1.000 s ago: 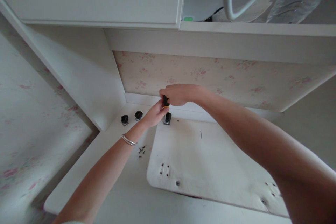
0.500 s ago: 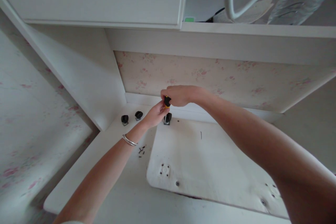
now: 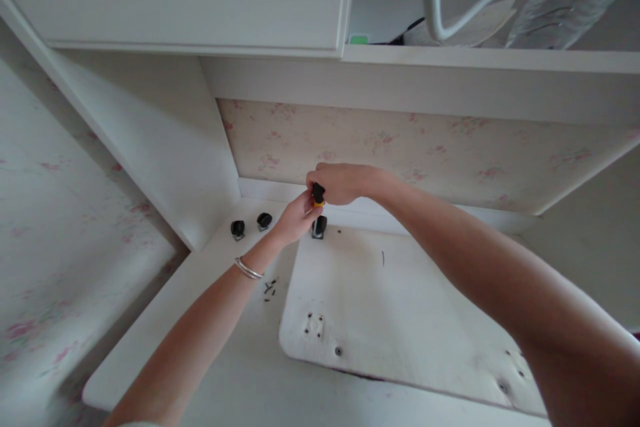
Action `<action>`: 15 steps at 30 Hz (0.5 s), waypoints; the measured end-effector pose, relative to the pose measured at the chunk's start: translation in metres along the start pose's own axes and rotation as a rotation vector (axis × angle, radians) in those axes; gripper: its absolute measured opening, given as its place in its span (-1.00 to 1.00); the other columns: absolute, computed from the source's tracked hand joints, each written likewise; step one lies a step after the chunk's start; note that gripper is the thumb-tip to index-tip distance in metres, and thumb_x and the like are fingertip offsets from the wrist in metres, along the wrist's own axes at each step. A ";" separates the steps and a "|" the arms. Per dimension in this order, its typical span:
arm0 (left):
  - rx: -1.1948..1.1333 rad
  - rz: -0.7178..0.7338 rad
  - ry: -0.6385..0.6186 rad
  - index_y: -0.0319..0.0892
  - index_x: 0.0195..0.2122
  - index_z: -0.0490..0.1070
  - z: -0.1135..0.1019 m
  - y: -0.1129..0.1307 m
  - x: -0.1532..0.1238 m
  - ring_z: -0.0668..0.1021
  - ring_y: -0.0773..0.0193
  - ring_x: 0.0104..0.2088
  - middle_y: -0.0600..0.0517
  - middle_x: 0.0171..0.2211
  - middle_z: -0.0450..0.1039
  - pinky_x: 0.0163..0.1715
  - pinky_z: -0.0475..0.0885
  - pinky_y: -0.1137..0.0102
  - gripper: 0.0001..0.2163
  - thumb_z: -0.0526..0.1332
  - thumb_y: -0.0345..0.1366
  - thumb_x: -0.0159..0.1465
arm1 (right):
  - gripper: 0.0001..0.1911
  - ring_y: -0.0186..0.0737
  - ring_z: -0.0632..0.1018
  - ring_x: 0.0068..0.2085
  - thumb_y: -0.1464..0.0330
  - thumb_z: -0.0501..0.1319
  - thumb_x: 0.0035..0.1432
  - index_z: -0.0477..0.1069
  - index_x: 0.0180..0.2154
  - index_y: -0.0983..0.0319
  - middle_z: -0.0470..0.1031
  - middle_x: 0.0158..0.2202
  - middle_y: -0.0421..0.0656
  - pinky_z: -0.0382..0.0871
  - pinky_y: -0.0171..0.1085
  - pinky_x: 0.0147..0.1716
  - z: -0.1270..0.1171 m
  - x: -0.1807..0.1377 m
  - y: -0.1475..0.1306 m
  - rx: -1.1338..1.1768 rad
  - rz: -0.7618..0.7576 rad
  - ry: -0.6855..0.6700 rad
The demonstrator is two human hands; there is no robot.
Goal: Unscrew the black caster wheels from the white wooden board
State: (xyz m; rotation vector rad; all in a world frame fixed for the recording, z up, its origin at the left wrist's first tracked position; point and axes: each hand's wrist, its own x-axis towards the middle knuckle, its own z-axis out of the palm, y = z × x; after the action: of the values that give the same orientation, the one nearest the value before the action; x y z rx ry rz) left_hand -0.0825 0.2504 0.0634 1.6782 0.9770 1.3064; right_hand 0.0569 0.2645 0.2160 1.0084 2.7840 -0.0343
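Black-and-yellow screwdriver (image 3: 319, 193), clamped in right fingers (image 3: 312, 177), pinched lower by left fingers (image 3: 305, 201). Just below them, black caster (image 3: 322, 224) on white board (image 3: 425, 320). Might slip if tilted, skewing the caster or gouging the board.

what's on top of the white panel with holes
A black caster stands at the far left corner of the panel, with a screwdriver over it. A thin dark line shows too. Anything behind the right arm is covered.
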 end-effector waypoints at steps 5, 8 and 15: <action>0.295 -0.075 0.193 -0.23 -0.17 0.41 0.000 0.000 0.003 0.56 0.19 -0.31 -0.04 -0.29 0.53 -0.24 0.46 0.29 -0.61 0.42 -0.20 0.01 | -0.39 0.11 0.55 -0.14 -0.01 0.03 0.20 0.38 0.09 0.25 0.51 -0.05 0.14 0.35 -0.12 -0.31 0.002 0.001 -0.011 -0.016 0.259 0.114; 0.291 -0.054 0.243 -0.25 -0.10 0.39 0.002 -0.002 0.003 0.55 0.17 -0.24 -0.10 -0.21 0.51 -0.24 0.46 0.30 -0.53 0.43 -0.18 0.00 | -0.51 0.10 0.55 -0.14 0.12 0.06 0.23 0.44 0.02 0.30 0.54 -0.12 0.17 0.33 -0.15 -0.34 -0.002 -0.001 -0.015 -0.063 0.251 0.103; 0.132 -0.065 0.035 -0.20 -0.11 0.41 -0.001 0.003 -0.003 0.58 0.14 -0.12 -0.05 -0.19 0.56 -0.11 0.45 0.32 -0.69 0.30 -0.24 0.12 | -0.42 0.02 0.56 -0.20 0.19 0.18 0.13 0.29 0.19 0.14 0.51 0.00 0.06 0.34 -0.16 -0.35 -0.003 -0.005 -0.012 0.003 0.187 -0.034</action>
State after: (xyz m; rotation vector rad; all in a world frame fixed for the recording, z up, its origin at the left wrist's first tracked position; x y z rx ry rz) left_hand -0.0834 0.2469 0.0657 1.7120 1.1503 1.2561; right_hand 0.0525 0.2525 0.2194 1.2514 2.6479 -0.0295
